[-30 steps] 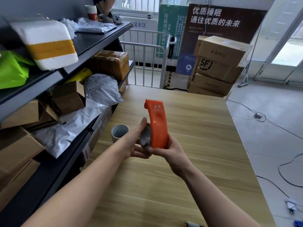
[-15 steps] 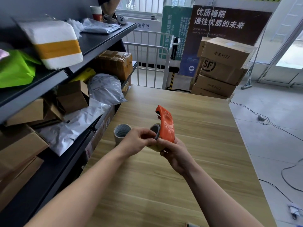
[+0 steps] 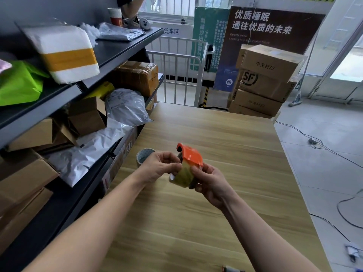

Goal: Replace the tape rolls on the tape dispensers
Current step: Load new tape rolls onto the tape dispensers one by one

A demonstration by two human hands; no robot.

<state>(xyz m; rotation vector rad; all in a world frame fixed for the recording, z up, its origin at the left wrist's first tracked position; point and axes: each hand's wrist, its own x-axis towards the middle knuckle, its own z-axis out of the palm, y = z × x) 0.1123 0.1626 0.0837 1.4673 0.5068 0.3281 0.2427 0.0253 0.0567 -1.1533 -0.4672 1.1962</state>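
Observation:
I hold an orange tape dispenser (image 3: 191, 155) above the wooden table (image 3: 216, 134), tilted away from me. A yellowish tape roll (image 3: 183, 176) sits in it, facing me. My right hand (image 3: 211, 182) grips the dispenser and roll from the right side. My left hand (image 3: 159, 166) pinches the roll's left edge with thumb and fingertips. A second tape roll (image 3: 144, 155) stands on the table just behind my left hand, partly hidden by it.
A dark shelf unit (image 3: 64, 95) packed with parcels and grey mailer bags runs along the table's left edge. Stacked cardboard boxes (image 3: 265, 81) and a white metal cart (image 3: 176, 69) stand beyond the far end. Cables lie on the floor at right.
The dispenser has tipped forward from upright, so the roll's face now points at me. My left hand moved from the roll's side onto its edge. Both hands shifted slightly lower.

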